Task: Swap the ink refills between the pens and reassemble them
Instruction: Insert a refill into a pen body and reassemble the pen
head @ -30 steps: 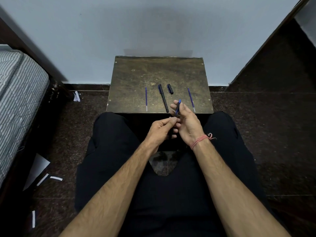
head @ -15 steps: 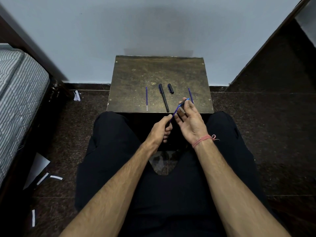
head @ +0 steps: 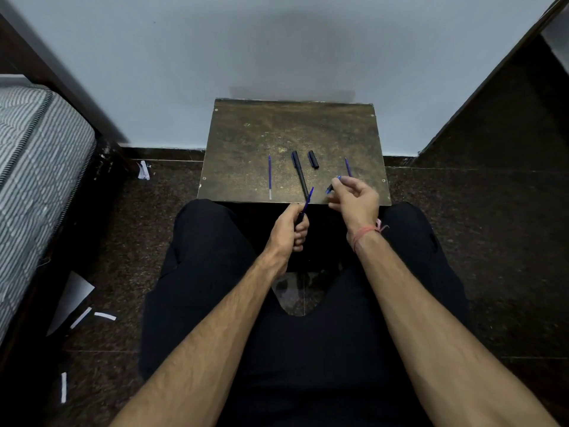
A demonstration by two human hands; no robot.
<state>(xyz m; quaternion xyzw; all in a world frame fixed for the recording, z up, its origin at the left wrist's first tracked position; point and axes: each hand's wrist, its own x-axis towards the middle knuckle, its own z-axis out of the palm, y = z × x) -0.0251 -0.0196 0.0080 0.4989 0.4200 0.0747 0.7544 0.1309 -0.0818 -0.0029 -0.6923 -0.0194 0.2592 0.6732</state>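
Observation:
My left hand [head: 291, 228] grips a dark pen barrel with a blue refill [head: 308, 199] sticking up out of it, just below the table's front edge. My right hand [head: 354, 198] pinches a small blue-and-dark pen piece [head: 333, 184] over the table's front right. On the small brown table [head: 246, 134] lie a loose blue refill [head: 269, 176] at the left, a black pen body [head: 299, 174] in the middle, a short black cap [head: 313, 159] beside it, and another blue refill [head: 348, 166] partly hidden behind my right hand.
A pale wall stands right behind the table. A striped mattress [head: 34, 167] is at the left, with paper scraps [head: 92, 315] on the dark floor beside it. My legs in black trousers reach up to the table's front edge.
My hands have pulled apart. The right hand moved right and up with a small pen piece. The left hand stays low, holding the barrel with the blue refill standing out of it.

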